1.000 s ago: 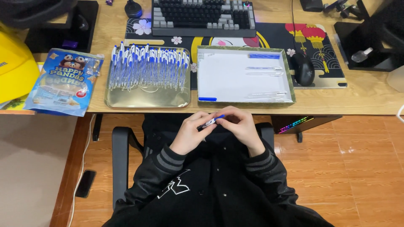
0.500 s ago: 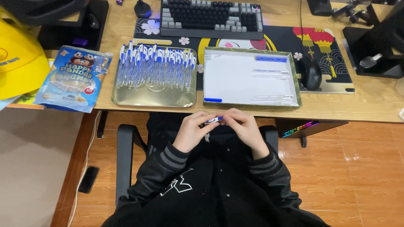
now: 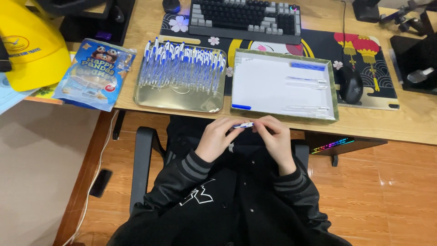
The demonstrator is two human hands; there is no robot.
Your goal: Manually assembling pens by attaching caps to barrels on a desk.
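Note:
Over my lap, just below the desk edge, my left hand [image 3: 217,138] and my right hand [image 3: 274,136] together hold a small blue and white pen [image 3: 243,125], each pinching one end. On the desk above stands a gold metal tray [image 3: 182,101] filled with several blue and white pens [image 3: 182,66] laid side by side. To its right is a white shallow box [image 3: 268,86] with a green rim, holding a few pen parts: blue pieces at the top right, clear barrels, and one blue cap [image 3: 241,107] at the bottom left.
A keyboard [image 3: 246,17] and a patterned desk mat [image 3: 318,45] lie behind the trays, with a black mouse [image 3: 350,84] to the right. A blue snack bag [image 3: 95,73] and a yellow cap [image 3: 32,45] sit at the left. Chair arms flank my legs.
The head view has shifted slightly and moved closer. Both hands stay together on the pen over my lap, with small finger movements only.

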